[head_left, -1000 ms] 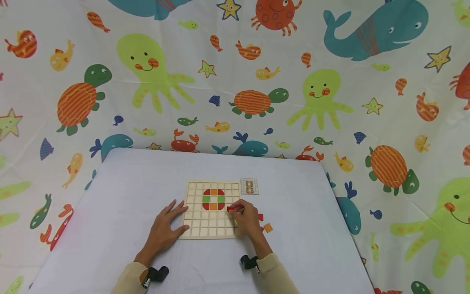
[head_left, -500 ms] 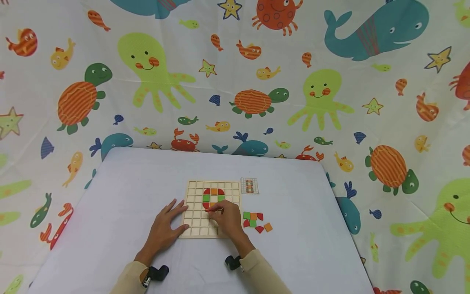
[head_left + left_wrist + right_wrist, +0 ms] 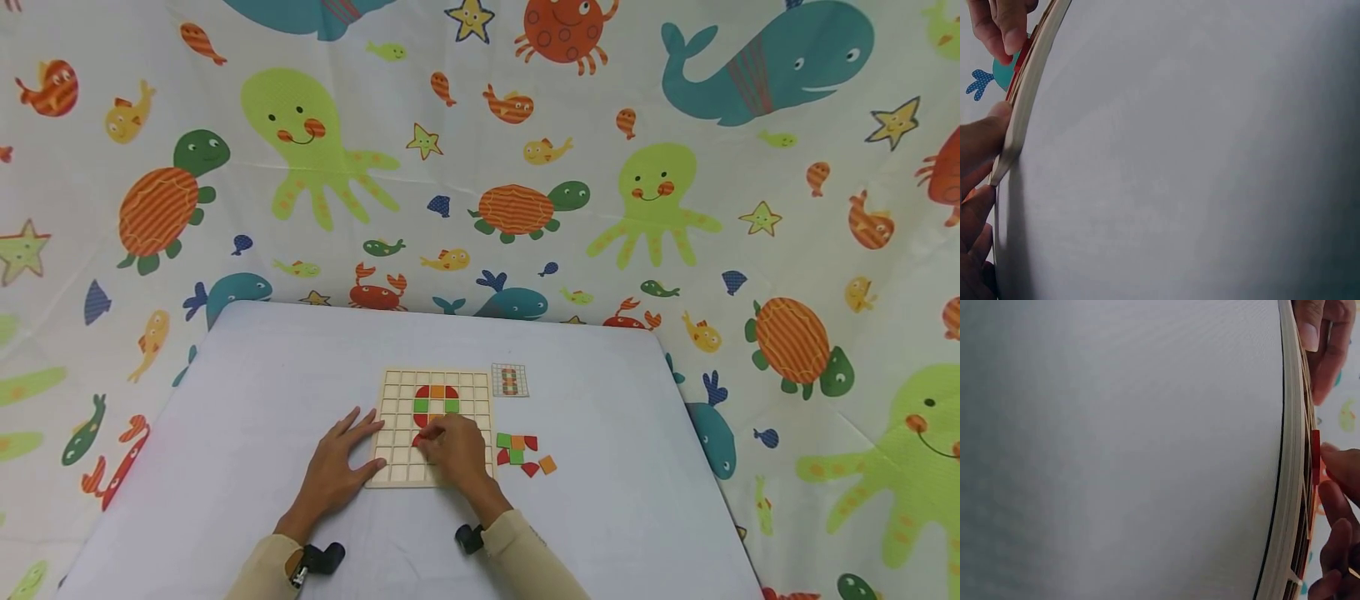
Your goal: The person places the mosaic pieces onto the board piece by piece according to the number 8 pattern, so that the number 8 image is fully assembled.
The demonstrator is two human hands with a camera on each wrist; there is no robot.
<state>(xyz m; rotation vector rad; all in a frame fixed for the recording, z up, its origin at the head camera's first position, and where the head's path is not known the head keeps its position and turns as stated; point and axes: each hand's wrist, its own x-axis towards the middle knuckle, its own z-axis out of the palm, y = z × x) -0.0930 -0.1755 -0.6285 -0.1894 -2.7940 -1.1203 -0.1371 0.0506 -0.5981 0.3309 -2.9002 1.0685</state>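
Note:
A wooden grid board (image 3: 397,475) lies flat on the table. Near its centre, red, orange and green tiles form a ring, partly covered by my right hand (image 3: 455,454). Thumb and fingertips of that hand pinch a red tile (image 3: 417,442) at the board surface, just below the ring's lower left corner. In the right wrist view the red tile (image 3: 1315,456) shows edge-on at the fingertips. My left hand (image 3: 335,467) rests along the board's left edge with spread fingers; the left wrist view shows its thumb (image 3: 988,134) against the rim.
Loose red, green and orange tiles (image 3: 517,443) lie right of the board, with a separate orange tile (image 3: 548,464) beside them. A small gridded pattern card (image 3: 510,381) lies at the board's upper right. Behind the white-covered table (image 3: 615,400) hangs a sea-animal curtain (image 3: 525,108).
My right hand has carried the red tile leftward from the board's right side to below the ring, uncovering the loose tiles. My left hand has stayed in place.

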